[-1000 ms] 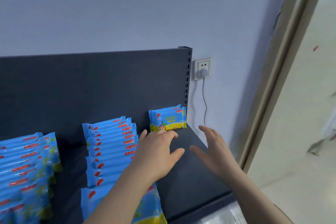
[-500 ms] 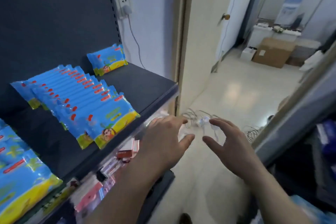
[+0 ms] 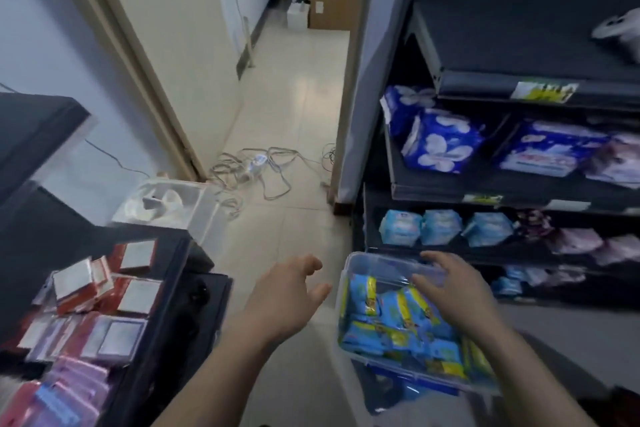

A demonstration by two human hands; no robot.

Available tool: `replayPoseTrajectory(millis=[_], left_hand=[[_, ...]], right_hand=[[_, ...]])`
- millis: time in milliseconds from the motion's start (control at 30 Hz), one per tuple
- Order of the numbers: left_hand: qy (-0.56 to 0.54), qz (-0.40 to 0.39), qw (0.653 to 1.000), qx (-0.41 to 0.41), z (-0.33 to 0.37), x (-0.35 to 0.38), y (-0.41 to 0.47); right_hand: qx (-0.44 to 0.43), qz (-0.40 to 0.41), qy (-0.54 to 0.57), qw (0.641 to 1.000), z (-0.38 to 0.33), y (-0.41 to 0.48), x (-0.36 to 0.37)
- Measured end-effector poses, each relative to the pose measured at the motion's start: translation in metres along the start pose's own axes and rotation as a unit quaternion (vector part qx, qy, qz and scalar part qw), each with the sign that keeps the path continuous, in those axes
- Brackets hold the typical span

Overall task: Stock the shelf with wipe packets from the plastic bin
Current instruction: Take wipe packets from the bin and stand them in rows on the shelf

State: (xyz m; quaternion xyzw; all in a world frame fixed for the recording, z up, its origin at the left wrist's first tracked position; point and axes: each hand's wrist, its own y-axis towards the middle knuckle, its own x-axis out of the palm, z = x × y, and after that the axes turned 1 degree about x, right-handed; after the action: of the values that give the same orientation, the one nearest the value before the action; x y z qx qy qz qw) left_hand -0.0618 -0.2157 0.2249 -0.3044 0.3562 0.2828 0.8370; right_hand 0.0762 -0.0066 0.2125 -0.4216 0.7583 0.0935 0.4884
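Between stocked shelves [image 3: 433, 189], right hand [image 3: 453, 291] hangs wide over plastic bin [image 3: 347, 274], left hand [image 3: 287, 295] slack.

Dim light with a cool bluish cast is seen throughout; the brightest area lies beyond the doorway, and a pale glare is reflected off the tiled floor [image 3: 298, 94]. Motion blur is spread over the whole frame, over the left hand [image 3: 287, 298], the right hand [image 3: 457, 291] and most strongly the small boxes [image 3: 104, 291] at the lower left, so that no print can be read. The door frame [image 3: 114, 42] and the dark shelving [image 3: 519, 87] are bent by the wide-angle lens, and the lowest shelf levels are left in deep shadow.
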Motion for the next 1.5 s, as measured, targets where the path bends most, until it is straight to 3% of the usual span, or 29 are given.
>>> replayPoseTrajectory(millis=[333,767,900,1067,1200,1367,1500], left_hand=[[-0.064,-0.111,0.989,-0.071,0.054,0.187,0.084],[0.071,-0.207,0.968,-0.122,-0.007,0.381,0.244],[0.187,-0.219,0.955,-0.065,-0.026,0.425,0.279],[0.242,-0.214,0.945,-0.047,-0.035,0.445,0.298],[0.126,-0.233,0.962,-0.060,-0.035,0.430,0.299],[-0.015,-0.107,0.991,-0.083,-0.035,0.395,0.296],[-0.047,-0.049,0.994,-0.083,-0.035,0.376,0.284]], right_hand=[[0.086,-0.057,-0.009,0.995,0.201,0.028,0.030],[0.151,-0.069,0.059,0.984,0.325,0.105,0.154],[0.159,-0.056,0.071,0.983,0.347,0.124,0.183],[0.163,-0.058,0.088,0.981,0.364,0.142,0.213],[0.161,-0.058,0.099,0.980,0.364,0.159,0.228],[0.189,-0.102,0.065,0.975,0.364,0.186,0.252],[0.194,-0.118,-0.062,0.972,0.361,0.200,0.265]])
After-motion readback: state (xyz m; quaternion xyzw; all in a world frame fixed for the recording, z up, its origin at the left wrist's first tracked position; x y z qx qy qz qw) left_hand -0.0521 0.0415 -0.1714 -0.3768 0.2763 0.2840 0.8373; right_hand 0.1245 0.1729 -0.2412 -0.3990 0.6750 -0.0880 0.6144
